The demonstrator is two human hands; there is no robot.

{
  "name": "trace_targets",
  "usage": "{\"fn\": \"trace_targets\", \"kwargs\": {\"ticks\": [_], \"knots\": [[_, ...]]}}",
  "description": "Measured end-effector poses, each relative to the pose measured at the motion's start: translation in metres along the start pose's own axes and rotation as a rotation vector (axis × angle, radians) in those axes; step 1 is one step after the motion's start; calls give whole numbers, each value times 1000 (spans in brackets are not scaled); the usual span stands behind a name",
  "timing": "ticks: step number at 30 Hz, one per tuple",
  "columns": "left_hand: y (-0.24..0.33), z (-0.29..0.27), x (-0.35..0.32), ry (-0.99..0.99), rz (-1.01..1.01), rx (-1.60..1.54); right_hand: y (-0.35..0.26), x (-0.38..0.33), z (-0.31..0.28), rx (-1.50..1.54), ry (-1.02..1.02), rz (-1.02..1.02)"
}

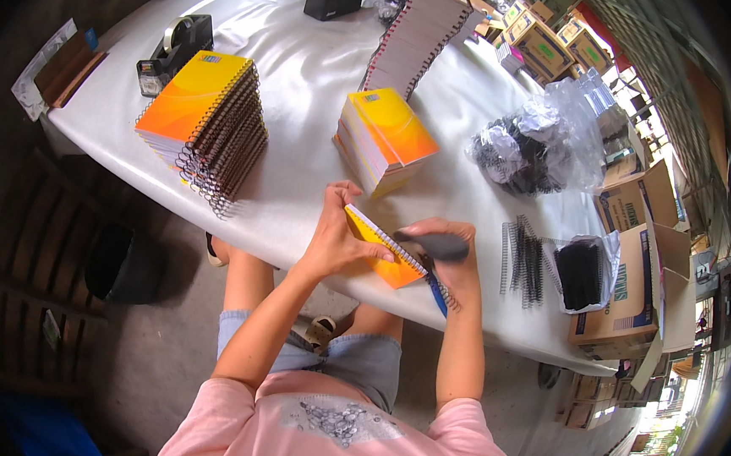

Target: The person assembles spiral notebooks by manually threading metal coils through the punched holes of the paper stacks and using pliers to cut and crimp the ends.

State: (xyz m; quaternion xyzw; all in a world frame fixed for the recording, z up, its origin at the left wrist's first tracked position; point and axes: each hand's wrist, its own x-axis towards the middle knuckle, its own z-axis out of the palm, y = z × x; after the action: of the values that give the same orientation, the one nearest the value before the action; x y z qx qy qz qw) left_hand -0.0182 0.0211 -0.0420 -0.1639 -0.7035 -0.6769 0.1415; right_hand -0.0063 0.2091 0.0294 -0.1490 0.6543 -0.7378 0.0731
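Observation:
My left hand (337, 238) is closed around a small yellow-and-orange notebook (398, 270), tilted at the table's near edge. A row of wire coil runs along the notebook's edge and trails past its lower corner. My right hand (452, 260) is wrapped round a dark grey, rounded tool (436, 245) held against that edge; its exact kind is unclear. A blue strip (437, 294) shows below the tool. Just beyond my hands stands a stack of yellow-and-orange books (389, 137) without visible coils. To the left rises a taller stack of spiral-bound notebooks (205, 112).
Loose black wire coils (520, 259) lie right of my hands, near an open cardboard box (620, 295) with a bag of black coils (583, 274). Behind are a clear plastic bag (537, 140), tape dispensers (175, 51) and a tall leaning paper stack (415, 34).

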Motion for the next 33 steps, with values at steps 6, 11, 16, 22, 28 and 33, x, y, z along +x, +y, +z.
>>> {"fn": "trace_targets", "kwargs": {"ticks": [6,11,16,22,28,33], "knots": [[-5,1,-2,-23,-22,-36,1,18,2,-696,137,190],[-4,2,0,-54,61,92,5,26,9,-679,34,91],[-3,-3,-8,-54,-41,-57,5,25,29,-368,-97,-123],[-11,-2,-5,-51,54,45,11,21,-12,-848,357,-83],[-2,-12,-7,-4,-258,-444,11,-37,-72,-1359,561,71],[31,-9,-12,266,-411,-524,44,-99,-20,-1440,396,40]]}}
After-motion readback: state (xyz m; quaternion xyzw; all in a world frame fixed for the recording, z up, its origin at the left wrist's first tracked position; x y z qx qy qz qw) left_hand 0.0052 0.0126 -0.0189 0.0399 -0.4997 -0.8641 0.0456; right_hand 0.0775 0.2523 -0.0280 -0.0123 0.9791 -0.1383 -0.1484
